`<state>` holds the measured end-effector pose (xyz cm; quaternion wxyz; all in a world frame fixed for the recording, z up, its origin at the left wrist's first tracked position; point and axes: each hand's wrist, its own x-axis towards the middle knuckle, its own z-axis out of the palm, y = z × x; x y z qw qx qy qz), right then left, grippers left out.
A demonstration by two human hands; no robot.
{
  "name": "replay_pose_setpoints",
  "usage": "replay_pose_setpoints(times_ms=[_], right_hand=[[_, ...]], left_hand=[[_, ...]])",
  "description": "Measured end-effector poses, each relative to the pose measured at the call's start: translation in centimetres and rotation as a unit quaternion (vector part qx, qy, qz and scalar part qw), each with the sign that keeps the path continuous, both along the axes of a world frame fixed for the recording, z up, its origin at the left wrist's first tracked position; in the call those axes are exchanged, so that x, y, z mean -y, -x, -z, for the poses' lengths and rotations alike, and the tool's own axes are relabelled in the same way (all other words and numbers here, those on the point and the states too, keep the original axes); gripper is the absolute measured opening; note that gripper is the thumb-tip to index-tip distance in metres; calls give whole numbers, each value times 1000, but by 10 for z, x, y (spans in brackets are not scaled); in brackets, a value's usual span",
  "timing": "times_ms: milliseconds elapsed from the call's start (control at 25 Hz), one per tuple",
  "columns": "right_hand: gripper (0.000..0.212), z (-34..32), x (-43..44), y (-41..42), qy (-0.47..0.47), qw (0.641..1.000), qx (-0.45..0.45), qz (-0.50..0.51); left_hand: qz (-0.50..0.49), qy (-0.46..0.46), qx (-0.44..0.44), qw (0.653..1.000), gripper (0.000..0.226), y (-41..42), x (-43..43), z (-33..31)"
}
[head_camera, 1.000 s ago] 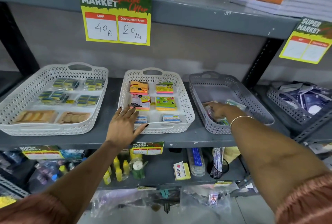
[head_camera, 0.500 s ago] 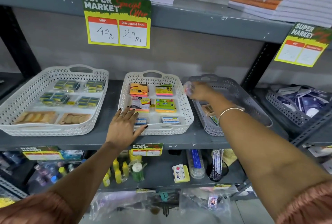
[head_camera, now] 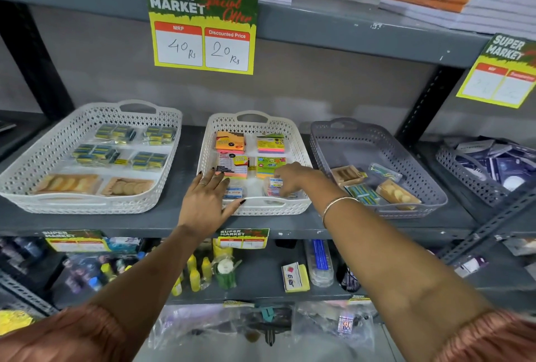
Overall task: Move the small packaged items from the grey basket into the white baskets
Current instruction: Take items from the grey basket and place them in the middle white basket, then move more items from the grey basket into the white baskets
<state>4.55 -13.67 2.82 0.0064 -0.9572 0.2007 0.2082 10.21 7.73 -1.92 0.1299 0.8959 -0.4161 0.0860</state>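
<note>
Setting a small clear packet [head_camera: 274, 187] into the front right corner of the middle white basket [head_camera: 300, 144], the right hand [head_camera: 293, 177] has its fingers curled on the packet, which sits low over the basket floor. Left hand [head_camera: 207, 200] lies flat and spread on the front left rim of that basket, gripping nothing, apparently steadying it. To do this well, I'd say: lower the packet flat beside the blue-labelled packet [head_camera: 233, 192] already at the front, not overlapping the sticky-note pads [head_camera: 269, 167] behind, then release. Grey basket [head_camera: 324, 144] to the right holds several packs near its front edge: biscuit packs [head_camera: 396, 194], a green pack [head_camera: 362, 193]. Far-left white basket [head_camera: 58, 144] is partly filled.
</note>
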Motion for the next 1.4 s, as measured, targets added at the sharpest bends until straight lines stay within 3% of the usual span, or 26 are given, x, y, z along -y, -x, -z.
replay_pose_setpoints(times_ms=[160, 240, 280, 360, 440, 480, 560, 680, 800, 960, 1040, 1120, 1240, 1400], right_hand=[[57, 2, -3, 0, 15, 1000, -9, -4], [64, -7, -1, 3, -30, 999, -6, 10], [65, -14, 3, 5, -64, 997, 26, 34], [52, -27, 16, 10, -103, 974, 171, 105], [37, -33, 37, 16, -29, 928, 310, 205], [34, -29, 50, 23, 24, 907, 331, 258], [39, -13, 72, 41, 60, 880, 285, 376], [56, 24, 106, 66, 7, 874, 144, 465], [57, 39, 123, 78, -3, 897, 62, 438], [52, 32, 108, 84, 10, 908, 38, 418], [60, 72, 159, 73, -14, 905, 53, 423], [76, 92, 189, 59, -8, 929, 57, 366], [45, 12, 111, 80, -26, 922, 25, 385], [38, -70, 59, 76, 13, 945, -40, 324]], left_hand=[[-1, -3, 3, 1000, 93, 0, 1, 0], [-1, -2, 5, 1000, 94, 0, 0, 0], [-1, -2, 6, 1000, 93, 0, 0, 0], [-2, -1, 8, 1000, 93, 0, 0, 0], [-1, -1, 9, 1000, 92, 0, 1, 1], [0, 1, 11, 1000, 92, 0, 1, 1], [-1, 4, 14, 1000, 91, 0, 1, 1], [2, 5, 12, 1000, 90, 0, 0, 1], [6, 16, 19, 1000, 89, -1, 1, 3], [13, 19, 23, 999, 87, -1, 0, 2], [14, 13, 20, 1000, 86, -2, 0, 1], [16, 7, 18, 1000, 87, -1, -1, 1], [15, -6, 11, 1000, 94, 1, 0, -4], [20, 3, 57, 998, 105, -5, -7, -7]])
